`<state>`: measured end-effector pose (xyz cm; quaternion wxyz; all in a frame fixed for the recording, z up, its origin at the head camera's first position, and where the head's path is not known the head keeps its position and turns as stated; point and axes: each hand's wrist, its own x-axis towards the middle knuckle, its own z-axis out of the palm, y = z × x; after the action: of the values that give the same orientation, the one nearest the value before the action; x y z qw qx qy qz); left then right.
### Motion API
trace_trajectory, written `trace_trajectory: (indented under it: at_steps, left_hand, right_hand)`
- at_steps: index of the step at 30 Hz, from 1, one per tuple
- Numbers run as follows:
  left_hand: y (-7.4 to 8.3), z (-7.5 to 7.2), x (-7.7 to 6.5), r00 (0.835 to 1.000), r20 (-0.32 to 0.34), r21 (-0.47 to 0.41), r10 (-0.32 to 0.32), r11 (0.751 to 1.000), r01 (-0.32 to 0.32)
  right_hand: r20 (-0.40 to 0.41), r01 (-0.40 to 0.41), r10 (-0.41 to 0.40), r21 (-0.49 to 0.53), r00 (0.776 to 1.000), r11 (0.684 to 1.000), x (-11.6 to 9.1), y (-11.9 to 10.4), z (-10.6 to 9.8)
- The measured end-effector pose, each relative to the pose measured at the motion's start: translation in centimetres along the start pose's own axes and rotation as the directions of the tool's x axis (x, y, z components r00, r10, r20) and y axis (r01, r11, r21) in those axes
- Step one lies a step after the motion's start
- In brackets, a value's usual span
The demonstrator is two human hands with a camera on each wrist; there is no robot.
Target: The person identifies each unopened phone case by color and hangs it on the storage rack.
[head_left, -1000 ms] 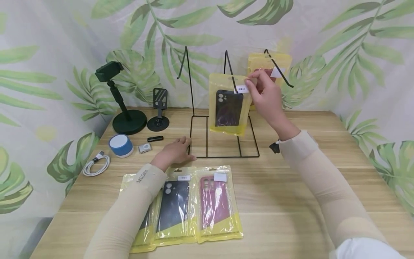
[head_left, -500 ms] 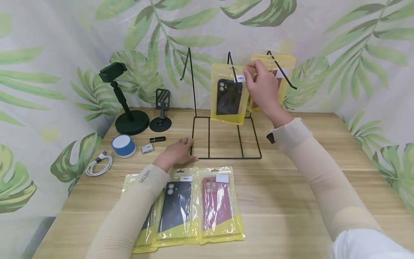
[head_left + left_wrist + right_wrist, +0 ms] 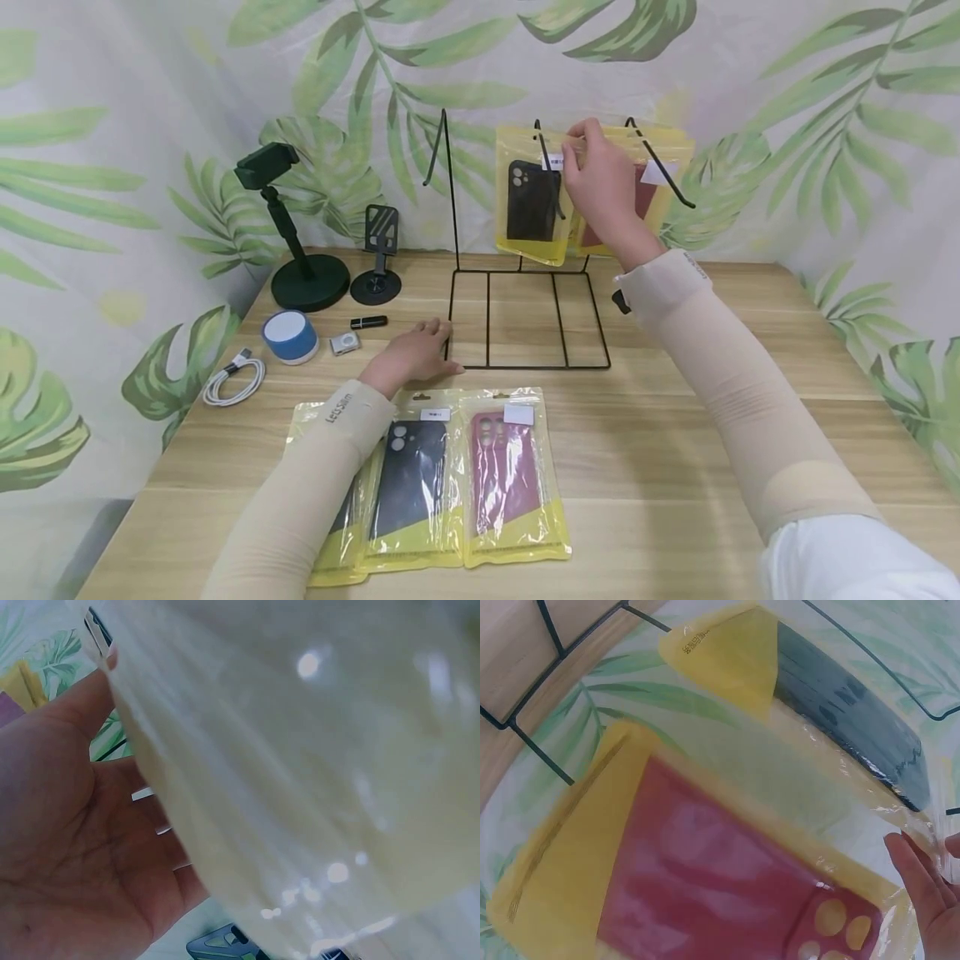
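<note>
Right grip [image 3: 603,187] pinched the black-case bag [image 3: 528,204] at the middle hook [image 3: 548,167]

And it was thumb against fingertips, closed right down on the upper right corner of that yellow-edged packet, with the white label [image 3: 552,162] just beside the pinch! The bag hung immediately left of the grip, face forward, the hook's tip poking out in front of it; how the hook met the hanging hole was too small to make out. Over to the right of the grip, partly covered by it, a maroon-case bag [image 3: 647,196] hung at the right hook [image 3: 662,163], while the left hook [image 3: 435,148] stood well off on the other side.

Below and to the left, what of the left grip [image 3: 415,354]? It lay relaxed, fingers against the left edge of the black wire rack [image 3: 488,321], thumb by the front corner.

Just in front of that left grip, three more bags lay on the desk [image 3: 637,467]: a pink-case bag [image 3: 510,483] to the right, a dark-case bag [image 3: 408,483] next to it, and a third bag [image 3: 337,554] partly under the left sleeve [image 3: 300,492]. Off to its left sat a black stick [image 3: 369,322], a silver gadget [image 3: 345,342], a blue-and-white cylinder [image 3: 290,337] and a coiled white cable [image 3: 260,379], with a green stand [image 3: 311,282] and a black stand [image 3: 377,286] farther back.
</note>
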<state>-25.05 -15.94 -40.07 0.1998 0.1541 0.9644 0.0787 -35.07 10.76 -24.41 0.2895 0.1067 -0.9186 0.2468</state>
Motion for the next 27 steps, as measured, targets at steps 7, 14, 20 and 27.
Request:
trace_trajectory:
  at_steps: [7, 14, 20, 27]
  left_hand:
    - [0.0, 0.1, 0.0, 1.000, 0.001, -0.007, 0.002, 1.000, -0.002]
    - [0.0, 0.1, 0.0, 1.000, 0.003, -0.005, 0.001, 1.000, -0.001]
    - [-0.1, 0.0, 0.0, 1.000, 0.007, -0.012, -0.002, 1.000, 0.002]
    - [0.0, 0.1, 0.1, 1.000, 0.003, -0.009, 0.010, 1.000, -0.010]
  right_hand:
    - [0.023, -0.001, 0.001, 0.018, 1.000, 1.000, -0.4, 0.1, -0.4]
    - [0.033, 0.016, -0.017, 0.029, 0.999, 0.999, -1.9, 0.4, -1.2]
    - [-0.010, 0.047, -0.047, -0.004, 0.999, 0.999, -4.2, 0.7, -1.8]
    - [0.089, 0.016, -0.011, -0.059, 0.996, 0.998, -8.0, 1.0, -2.4]
